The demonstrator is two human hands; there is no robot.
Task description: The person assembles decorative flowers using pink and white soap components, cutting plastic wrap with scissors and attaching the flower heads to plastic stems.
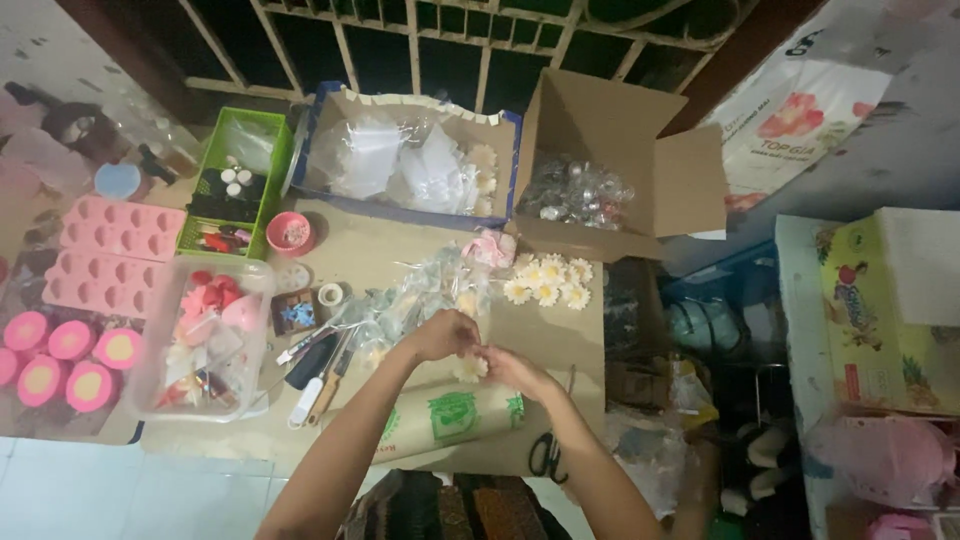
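Hands (478, 352) pinch a daisy (470, 368) over cluttered cardboard (380, 245) by a window grille (420, 40).

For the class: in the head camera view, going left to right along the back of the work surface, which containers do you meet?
Green plastic basket → shallow box of clear bags → open cardboard box.
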